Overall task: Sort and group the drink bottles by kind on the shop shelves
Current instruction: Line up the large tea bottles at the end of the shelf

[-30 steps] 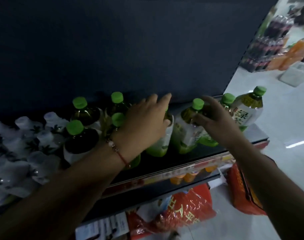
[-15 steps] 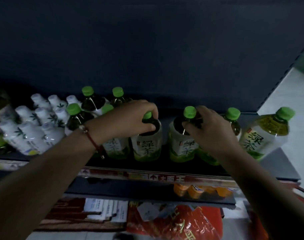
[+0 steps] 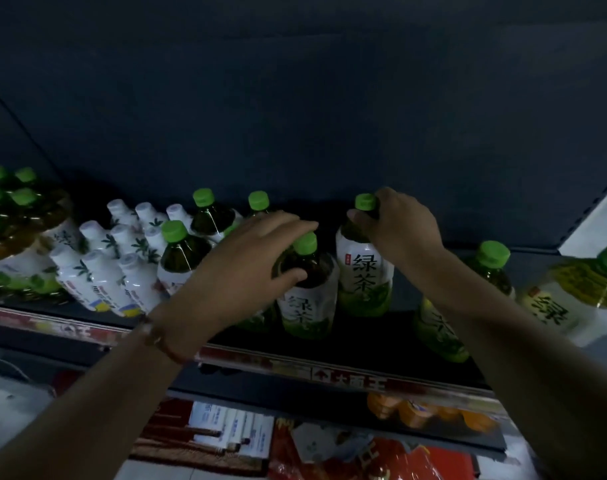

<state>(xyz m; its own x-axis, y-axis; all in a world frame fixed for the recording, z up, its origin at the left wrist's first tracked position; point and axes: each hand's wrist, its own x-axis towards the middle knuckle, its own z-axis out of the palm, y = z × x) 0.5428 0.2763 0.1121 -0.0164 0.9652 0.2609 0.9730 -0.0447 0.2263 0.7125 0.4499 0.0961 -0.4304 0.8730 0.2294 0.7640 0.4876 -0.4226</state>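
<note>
While white bottles are crowding the shelf at left, the left hand is grasping a green tea bottle near its cap. Right hand is gripping the neighbouring green tea bottle's neck.

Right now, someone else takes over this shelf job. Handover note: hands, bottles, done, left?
Left hand: fingers spread over the shoulder of a green tea bottle at the shelf front, thumb against it; looks like a loose grip.
Right hand: grips the neck of the next green tea bottle, just below its cap.
Done: white bottles clustered at left; several green tea bottles packed beside them.
Left: two green tea bottles stand apart at the right end of the shelf; they probably need closing up with the group.
</note>
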